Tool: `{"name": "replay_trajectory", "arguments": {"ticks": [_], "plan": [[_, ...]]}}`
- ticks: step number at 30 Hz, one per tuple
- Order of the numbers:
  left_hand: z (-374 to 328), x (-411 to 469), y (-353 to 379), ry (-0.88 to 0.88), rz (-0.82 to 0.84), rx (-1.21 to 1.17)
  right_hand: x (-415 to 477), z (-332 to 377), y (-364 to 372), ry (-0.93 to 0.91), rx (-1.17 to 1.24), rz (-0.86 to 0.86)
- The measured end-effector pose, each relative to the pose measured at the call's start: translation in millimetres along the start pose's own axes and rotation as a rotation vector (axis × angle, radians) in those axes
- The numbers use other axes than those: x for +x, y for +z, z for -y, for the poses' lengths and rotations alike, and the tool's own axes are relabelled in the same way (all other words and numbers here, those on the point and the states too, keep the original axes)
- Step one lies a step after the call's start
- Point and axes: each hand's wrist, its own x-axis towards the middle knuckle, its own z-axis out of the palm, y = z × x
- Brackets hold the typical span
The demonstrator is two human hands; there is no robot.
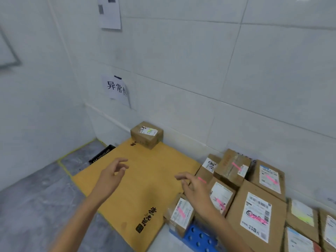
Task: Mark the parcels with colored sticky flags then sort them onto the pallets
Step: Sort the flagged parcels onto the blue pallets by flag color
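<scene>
A small parcel [147, 134] sits alone on the far corner of the cardboard sheet [145, 180], close to the wall [200, 88], with a yellow-green flag [150, 131] on its white label. The cardboard sheet lies flat over a black pallet [101, 154], whose edge shows only at the sheet's left side.

Right of the sheet, a blue pallet [199, 237] carries a packed group of brown parcels [256, 213], some stacked on others. Most of their labels bear pink flags [181, 212]. Farther right of the sheet, at the frame's edge, another parcel [302, 215] shows a yellow mark on its label.

The left hand [111, 176] hangs over the sheet's left half, palm turned inward, fingers loosely spread and slightly curled; its grip is wide and holds nothing. The right hand [197, 195] hangs over the sheet's right edge, above the nearest parcels, fingers reaching leftward and relaxed, its grip also wide and empty. A pink strip [201, 180] shows just beside its knuckles; whether it touches the hand cannot be told. Both forearms reach forward from the bottom of the view.

Above the sheet, a paper sign [116, 88] with black characters hangs on the wall. Left of the sheet, yellow tape [63, 160] lines the grey floor [36, 206].
</scene>
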Motion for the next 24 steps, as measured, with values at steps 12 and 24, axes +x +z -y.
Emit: {"name": "replay_trajectory", "arguments": {"ticks": [12,24], "plan": [[97.7,244.9,-23.2,-0.066,0.077,-0.053,216.8,-36.1,89.8,0.197,0.138,-0.328],[206.4,471.1,21.6,-0.255,0.413,0.090,419.3,-114.7,190.2,0.735,0.081,-0.151]]}}
